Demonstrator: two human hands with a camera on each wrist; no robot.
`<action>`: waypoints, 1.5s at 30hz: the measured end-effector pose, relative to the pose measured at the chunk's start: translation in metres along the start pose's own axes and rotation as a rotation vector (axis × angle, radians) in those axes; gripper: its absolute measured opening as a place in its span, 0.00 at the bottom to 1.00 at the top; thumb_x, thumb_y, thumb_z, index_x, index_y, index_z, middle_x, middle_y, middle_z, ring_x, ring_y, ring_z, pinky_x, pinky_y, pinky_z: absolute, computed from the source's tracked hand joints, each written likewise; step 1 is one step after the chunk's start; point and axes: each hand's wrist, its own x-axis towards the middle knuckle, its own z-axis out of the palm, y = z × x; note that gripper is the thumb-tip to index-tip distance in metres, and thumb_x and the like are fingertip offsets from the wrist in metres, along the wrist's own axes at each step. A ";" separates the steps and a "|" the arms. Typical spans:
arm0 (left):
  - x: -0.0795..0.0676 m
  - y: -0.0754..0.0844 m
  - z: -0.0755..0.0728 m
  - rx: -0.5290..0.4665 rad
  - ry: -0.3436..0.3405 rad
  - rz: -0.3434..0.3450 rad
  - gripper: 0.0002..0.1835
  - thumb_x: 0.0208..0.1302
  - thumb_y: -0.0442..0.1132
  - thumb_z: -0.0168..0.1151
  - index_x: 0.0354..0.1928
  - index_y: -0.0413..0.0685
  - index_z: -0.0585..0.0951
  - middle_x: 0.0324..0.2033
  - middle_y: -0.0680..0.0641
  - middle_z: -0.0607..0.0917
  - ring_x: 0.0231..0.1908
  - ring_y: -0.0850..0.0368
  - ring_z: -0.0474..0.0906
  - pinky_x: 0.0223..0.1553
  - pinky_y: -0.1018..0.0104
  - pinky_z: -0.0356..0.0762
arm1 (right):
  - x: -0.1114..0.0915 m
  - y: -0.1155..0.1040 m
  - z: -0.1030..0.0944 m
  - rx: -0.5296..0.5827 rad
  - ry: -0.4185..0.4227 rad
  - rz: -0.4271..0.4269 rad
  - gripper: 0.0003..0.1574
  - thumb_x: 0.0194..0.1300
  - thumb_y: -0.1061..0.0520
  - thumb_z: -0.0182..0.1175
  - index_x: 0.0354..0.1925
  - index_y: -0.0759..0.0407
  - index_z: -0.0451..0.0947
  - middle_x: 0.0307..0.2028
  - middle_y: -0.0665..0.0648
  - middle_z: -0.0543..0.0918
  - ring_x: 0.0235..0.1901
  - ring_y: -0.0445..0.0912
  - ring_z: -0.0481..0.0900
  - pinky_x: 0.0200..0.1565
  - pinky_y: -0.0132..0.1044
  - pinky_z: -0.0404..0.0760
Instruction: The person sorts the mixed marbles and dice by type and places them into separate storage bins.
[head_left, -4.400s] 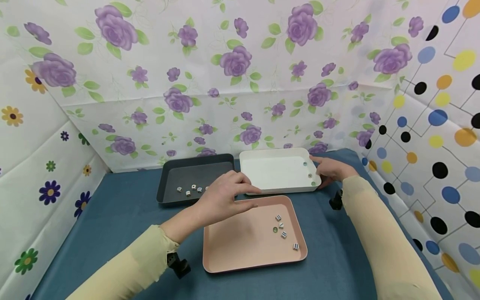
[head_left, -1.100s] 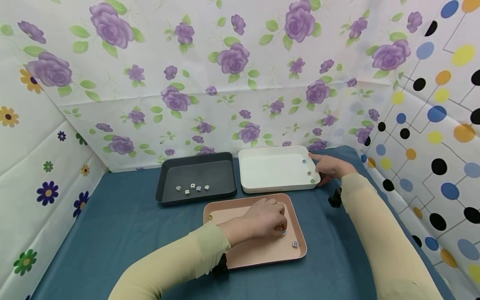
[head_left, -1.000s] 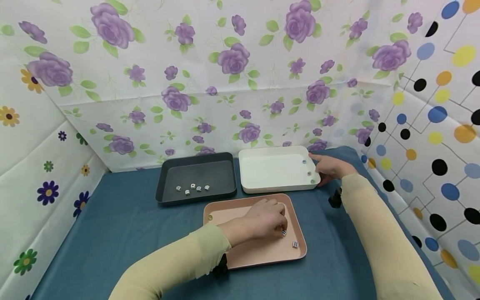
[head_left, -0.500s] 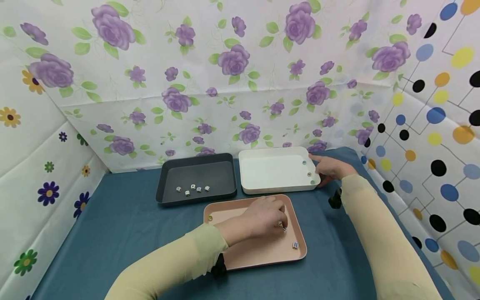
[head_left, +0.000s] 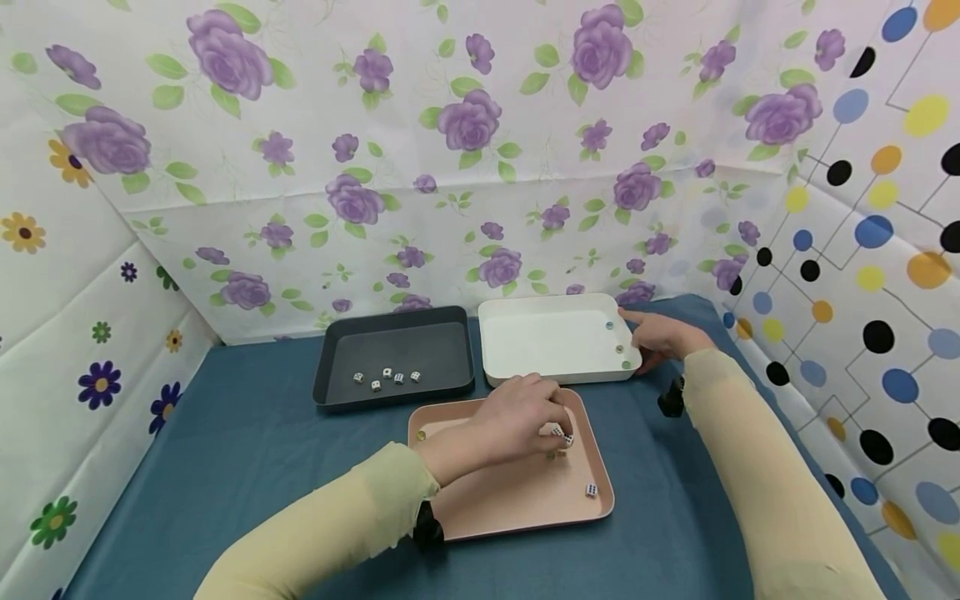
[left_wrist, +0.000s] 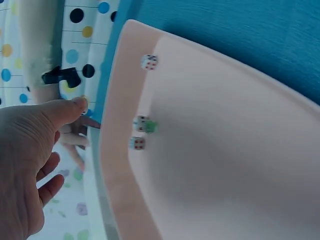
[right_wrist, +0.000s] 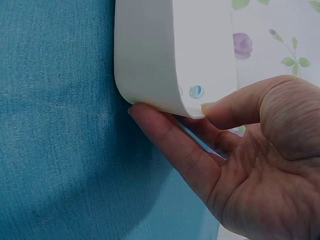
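Observation:
My left hand [head_left: 517,421] is over the right part of the pink tray [head_left: 517,525], pinching a white die [head_left: 567,441] between thumb and fingertips. In the left wrist view the thumb [left_wrist: 67,111] mostly hides that die. Below lie more dice on the tray, one [left_wrist: 149,62] apart and two close together, with a green glass marble [left_wrist: 151,126] against one of them. My right hand [head_left: 663,337] grips the right end of the white tray [head_left: 540,371]; its thumb [right_wrist: 230,112] is on the rim and its fingers are against the outer wall.
A black tray [head_left: 442,325] with several dice [head_left: 399,378] stands at the back left. Several glass marbles [head_left: 619,349] lie at the white tray's right end. A yellowish marble [head_left: 422,435] is in the pink tray's far left corner. Patterned cloth walls [head_left: 300,250] enclose the blue table.
My left hand reached down into the pink tray, took hold of a die, and has risen slightly away from me with it. The right hand stays at the white tray.

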 end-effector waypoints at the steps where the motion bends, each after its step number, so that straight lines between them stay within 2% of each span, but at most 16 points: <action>1: 0.000 -0.001 -0.002 -0.005 0.019 0.002 0.06 0.66 0.55 0.71 0.41 0.71 0.90 0.40 0.59 0.77 0.39 0.64 0.70 0.42 0.69 0.69 | 0.000 0.000 0.000 0.001 0.000 0.001 0.55 0.73 0.71 0.44 0.82 0.43 0.27 0.78 0.74 0.37 0.46 0.60 0.83 0.45 0.51 0.86; 5: -0.003 -0.003 -0.013 -0.018 0.094 0.006 0.06 0.66 0.55 0.71 0.42 0.70 0.90 0.40 0.59 0.78 0.39 0.63 0.70 0.41 0.69 0.68 | 0.000 0.001 -0.001 0.005 0.002 -0.003 0.55 0.73 0.71 0.45 0.82 0.44 0.28 0.78 0.74 0.37 0.46 0.59 0.83 0.45 0.50 0.86; 12: -0.005 -0.009 -0.026 -0.049 0.206 0.010 0.06 0.66 0.53 0.72 0.43 0.68 0.90 0.40 0.59 0.78 0.38 0.62 0.70 0.39 0.69 0.67 | 0.003 0.004 -0.003 0.014 0.011 -0.007 0.56 0.71 0.72 0.44 0.82 0.44 0.28 0.78 0.75 0.39 0.40 0.58 0.86 0.44 0.51 0.86; 19: -0.006 -0.009 -0.039 -0.075 0.274 0.021 0.07 0.65 0.51 0.73 0.43 0.64 0.91 0.41 0.57 0.78 0.38 0.61 0.69 0.40 0.68 0.68 | 0.004 0.004 -0.003 0.016 0.004 -0.007 0.56 0.72 0.71 0.45 0.82 0.44 0.28 0.78 0.74 0.37 0.43 0.57 0.85 0.45 0.51 0.86; 26: -0.009 -0.010 -0.052 -0.125 0.390 0.043 0.07 0.65 0.49 0.73 0.43 0.64 0.92 0.39 0.58 0.77 0.35 0.62 0.66 0.38 0.68 0.65 | 0.002 0.002 -0.003 0.005 0.002 -0.012 0.55 0.72 0.71 0.44 0.82 0.44 0.28 0.78 0.74 0.36 0.43 0.57 0.85 0.45 0.51 0.86; 37: -0.015 -0.011 -0.059 -0.149 0.501 0.059 0.08 0.64 0.47 0.75 0.44 0.62 0.92 0.38 0.57 0.76 0.36 0.61 0.65 0.40 0.66 0.64 | 0.000 0.002 -0.001 0.000 0.009 -0.015 0.55 0.72 0.72 0.44 0.82 0.44 0.29 0.78 0.75 0.38 0.40 0.57 0.86 0.45 0.51 0.86; 45: -0.022 -0.010 -0.068 -0.153 0.638 0.108 0.11 0.60 0.45 0.78 0.45 0.60 0.92 0.37 0.56 0.76 0.36 0.59 0.68 0.42 0.63 0.67 | 0.000 0.002 0.001 0.010 0.013 -0.001 0.55 0.72 0.72 0.44 0.82 0.43 0.28 0.77 0.75 0.43 0.39 0.58 0.85 0.44 0.51 0.86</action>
